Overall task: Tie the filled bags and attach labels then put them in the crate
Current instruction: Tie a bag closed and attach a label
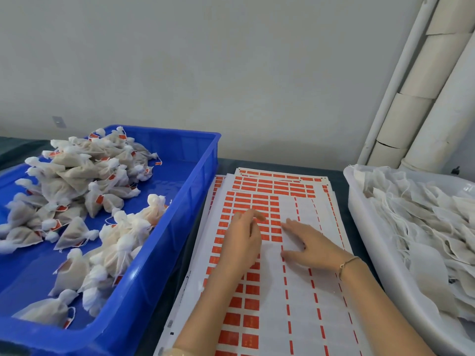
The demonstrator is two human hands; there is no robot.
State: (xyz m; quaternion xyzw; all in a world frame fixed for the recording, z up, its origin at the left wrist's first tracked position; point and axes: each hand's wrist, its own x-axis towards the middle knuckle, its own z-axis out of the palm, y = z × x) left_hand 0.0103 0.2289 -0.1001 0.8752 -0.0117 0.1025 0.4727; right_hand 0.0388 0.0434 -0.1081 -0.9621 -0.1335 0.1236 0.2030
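On the label sheet, left hand curls over the red labels, maybe peeling one; grip unclear. Flat just right of them, the right hand is empty, pinning the sheet.

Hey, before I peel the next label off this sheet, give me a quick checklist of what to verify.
1. Red labels left on the top sheet: ok, several columns are there.
2. Right hand pressing the sheet flat: ok, fingers spread on it.
3. Left hand at a label: ok. Whether it has one pinched: cannot tell, the fingertips are blurred.
4. Bag ready for the label: not ok, neither hand holds one. The loose bags lie in the white tray.
5. Room in the blue crate: ok, there is bare floor beside the tied bags.
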